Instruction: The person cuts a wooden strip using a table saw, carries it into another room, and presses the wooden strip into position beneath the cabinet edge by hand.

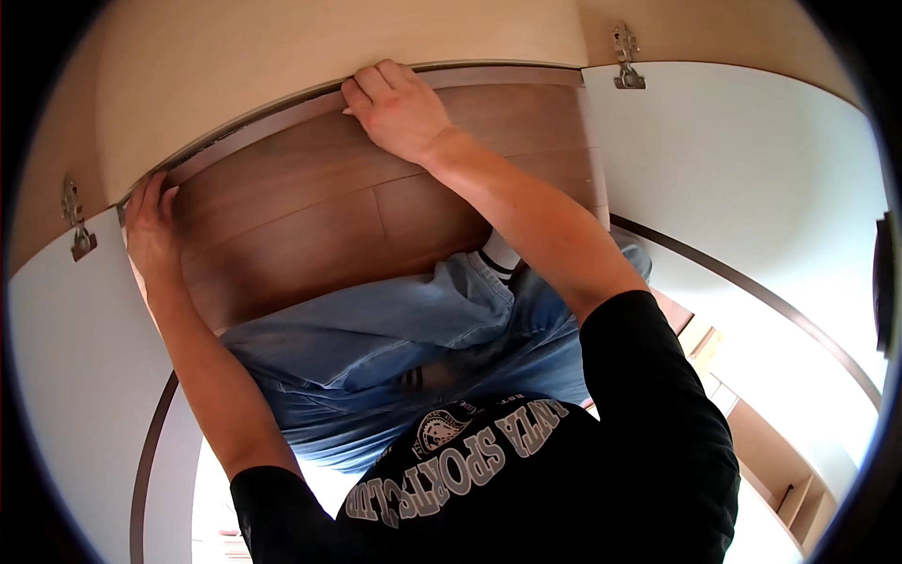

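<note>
A long narrow brown strip runs along the bottom edge of a beige panel, where the wood-look floor begins. My right hand is closed over the strip near its middle, fingertips on the far edge and thumb on the near side. At the strip's left end, my left hand has its fingers curled over the edge, thumb toward the floor. A thin dark gap shows between strip and panel, left of my right hand.
White cabinet doors stand open at the left and right. Metal hinges join them at the left and right. My folded legs in blue jeans rest on the brown plank floor. Wooden shelving shows at lower right.
</note>
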`<state>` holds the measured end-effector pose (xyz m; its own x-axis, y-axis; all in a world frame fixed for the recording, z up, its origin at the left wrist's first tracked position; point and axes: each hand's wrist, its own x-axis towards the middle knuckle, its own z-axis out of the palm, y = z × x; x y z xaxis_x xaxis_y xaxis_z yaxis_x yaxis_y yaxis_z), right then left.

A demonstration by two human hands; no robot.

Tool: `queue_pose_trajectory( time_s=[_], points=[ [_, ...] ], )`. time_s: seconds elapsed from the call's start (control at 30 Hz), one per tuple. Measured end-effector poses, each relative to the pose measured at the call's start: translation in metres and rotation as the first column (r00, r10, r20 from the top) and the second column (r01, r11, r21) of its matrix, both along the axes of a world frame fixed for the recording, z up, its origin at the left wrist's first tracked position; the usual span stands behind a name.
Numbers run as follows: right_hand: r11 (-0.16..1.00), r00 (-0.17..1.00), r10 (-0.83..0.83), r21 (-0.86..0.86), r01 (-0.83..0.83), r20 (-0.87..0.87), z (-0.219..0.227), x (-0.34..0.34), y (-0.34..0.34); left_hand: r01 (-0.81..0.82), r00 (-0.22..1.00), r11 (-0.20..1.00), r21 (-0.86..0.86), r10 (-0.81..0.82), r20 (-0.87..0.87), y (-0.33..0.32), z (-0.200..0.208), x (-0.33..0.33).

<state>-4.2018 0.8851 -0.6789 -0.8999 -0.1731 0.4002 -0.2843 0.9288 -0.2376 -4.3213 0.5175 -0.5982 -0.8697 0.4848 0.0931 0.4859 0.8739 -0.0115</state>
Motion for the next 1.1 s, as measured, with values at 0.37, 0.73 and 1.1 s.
queue_pose_trajectory(
  time_s=[0.37,0.73,1.1],
  points=[
    [0.983,0.987,-0.001,0.181,-0.028,0.158,0.058,0.018,-0.023,-0.297,0.954,0.953,0.062,0.293,0.059,-0.024,0.01,0.037],
    [0.967,0.978,0.084,0.221,-0.126,0.192,0.03,0.004,-0.04,-0.517,0.853,0.828,0.217,0.478,0.208,-0.064,-0.066,0.032],
    [0.967,0.995,0.052,0.245,-0.073,0.088,0.034,0.007,-0.036,-0.564,0.813,0.822,0.081,0.536,0.227,-0.04,-0.064,0.031]
  ],
)
